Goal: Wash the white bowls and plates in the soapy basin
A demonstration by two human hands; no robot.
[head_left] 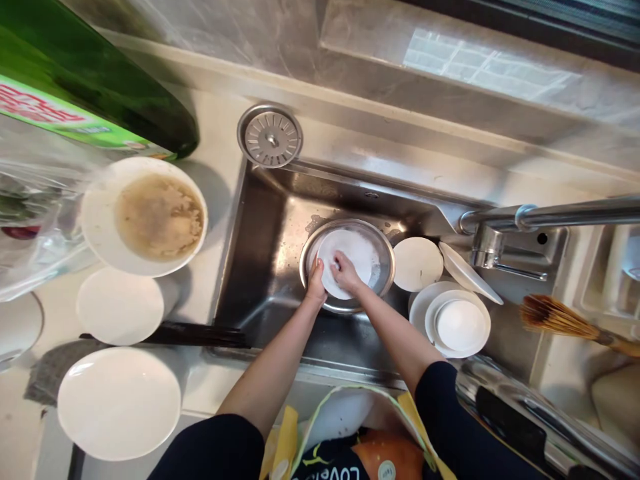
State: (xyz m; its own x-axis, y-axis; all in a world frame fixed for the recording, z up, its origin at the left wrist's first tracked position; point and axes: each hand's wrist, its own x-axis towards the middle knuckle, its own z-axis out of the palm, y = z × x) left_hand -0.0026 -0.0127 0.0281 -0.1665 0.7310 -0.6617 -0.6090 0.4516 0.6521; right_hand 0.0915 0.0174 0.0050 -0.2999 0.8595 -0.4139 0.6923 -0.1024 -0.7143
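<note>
Sleeves (220,447), left grip (315,283) holding white plate (354,245) by left edge, right grip (345,273) curled over it, hold unclear

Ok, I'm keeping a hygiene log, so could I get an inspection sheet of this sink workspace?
Surface: pale counter around a steel sink, with wet spots inside.
Items in hand: white plate, apparently sudsy, within a metal basin.
Clutter: stacked white dishes in the sink; bowl of brownish liquid on the counter; dark sticks jutting over the sink's edge.
Hands: left hand grips the plate's rim; right hand curled against the plate.
Cables: nothing seen.
Surroundings: tap, bristle brush, green bottle.
</note>
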